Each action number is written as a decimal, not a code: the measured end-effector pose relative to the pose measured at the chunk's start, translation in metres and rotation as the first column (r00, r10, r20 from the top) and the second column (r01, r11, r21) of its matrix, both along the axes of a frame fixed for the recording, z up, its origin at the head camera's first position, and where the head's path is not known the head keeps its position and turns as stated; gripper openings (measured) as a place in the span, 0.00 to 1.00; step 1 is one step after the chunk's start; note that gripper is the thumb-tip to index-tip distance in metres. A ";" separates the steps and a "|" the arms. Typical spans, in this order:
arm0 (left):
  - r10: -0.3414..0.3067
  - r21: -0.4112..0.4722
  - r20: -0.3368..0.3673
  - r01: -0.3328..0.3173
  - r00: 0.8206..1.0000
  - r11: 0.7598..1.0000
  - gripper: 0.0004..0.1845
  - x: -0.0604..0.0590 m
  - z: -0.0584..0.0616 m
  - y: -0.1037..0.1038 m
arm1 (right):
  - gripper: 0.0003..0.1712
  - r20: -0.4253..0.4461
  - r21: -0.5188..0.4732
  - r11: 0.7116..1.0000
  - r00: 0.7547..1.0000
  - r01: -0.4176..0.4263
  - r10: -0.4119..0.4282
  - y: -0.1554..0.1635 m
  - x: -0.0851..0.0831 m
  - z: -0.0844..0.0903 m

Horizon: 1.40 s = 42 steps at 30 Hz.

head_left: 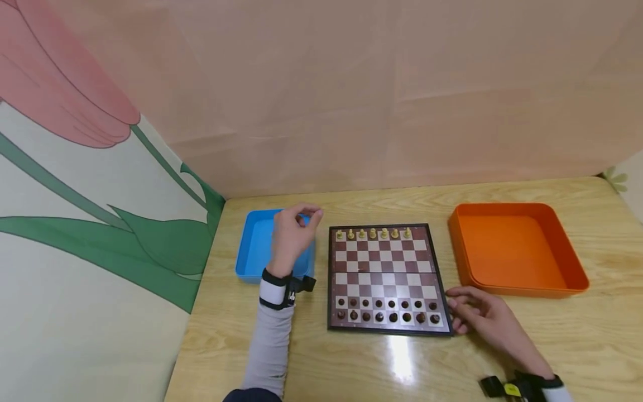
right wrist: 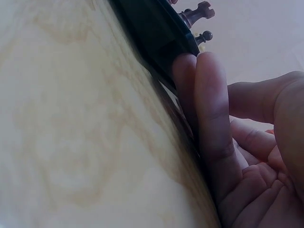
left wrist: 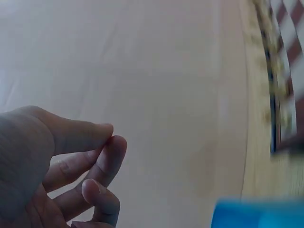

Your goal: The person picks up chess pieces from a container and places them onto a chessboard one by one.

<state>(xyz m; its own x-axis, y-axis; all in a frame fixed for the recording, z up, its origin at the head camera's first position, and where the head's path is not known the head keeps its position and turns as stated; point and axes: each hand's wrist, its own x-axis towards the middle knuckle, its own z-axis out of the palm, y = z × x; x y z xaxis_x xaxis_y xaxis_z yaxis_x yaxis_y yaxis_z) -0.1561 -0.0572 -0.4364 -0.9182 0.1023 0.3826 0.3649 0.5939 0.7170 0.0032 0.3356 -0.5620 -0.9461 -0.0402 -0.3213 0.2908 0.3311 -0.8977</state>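
A magnetic-looking chessboard (head_left: 387, 272) lies on the table with yellow pieces (head_left: 373, 233) in one row at its far side and two rows of dark pieces (head_left: 392, 310) at its near side. My left hand (head_left: 293, 234) is raised over the blue tray, left of the board. In the left wrist view, its thumb and a fingertip meet, and no object shows between them. Beside the board's right edge, my right hand (head_left: 484, 321) touches that edge near the near corner. The right wrist view shows straight fingers (right wrist: 211, 104) against the dark edge; the thumb tip is hidden.
The blue tray (head_left: 246, 254) stands at the left, partly covered by my left hand. An orange tray (head_left: 522, 290) stands right of the board, just beyond my right hand. A fabric backdrop (head_left: 351, 111) borders the table's far edge.
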 end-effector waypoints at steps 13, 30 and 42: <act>0.130 -0.113 0.171 -0.112 0.977 0.987 0.14 -0.013 -0.013 -0.032 | 0.25 -0.014 0.013 1.000 1.000 -0.003 0.003 0.007 -0.001 0.001; 0.222 -0.379 0.418 -0.053 0.881 0.924 0.20 -0.017 -0.033 -0.039 | 0.26 -0.035 -0.027 1.000 0.999 -0.016 0.015 0.004 0.000 0.000; 0.232 -0.453 0.515 0.032 0.825 0.891 0.23 -0.017 -0.037 -0.040 | 0.25 -0.045 -0.023 0.999 0.999 -0.024 0.023 0.002 0.002 0.001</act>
<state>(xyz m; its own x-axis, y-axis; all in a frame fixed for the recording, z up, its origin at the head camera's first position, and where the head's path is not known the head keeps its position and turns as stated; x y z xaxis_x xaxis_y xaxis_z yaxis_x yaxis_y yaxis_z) -0.1730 -0.0971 -0.4729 -0.9702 0.0272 -0.2409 -0.0844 0.8938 0.4406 0.0048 0.3381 -0.5612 -0.9583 -0.0696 -0.2772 0.2424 0.3160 -0.9173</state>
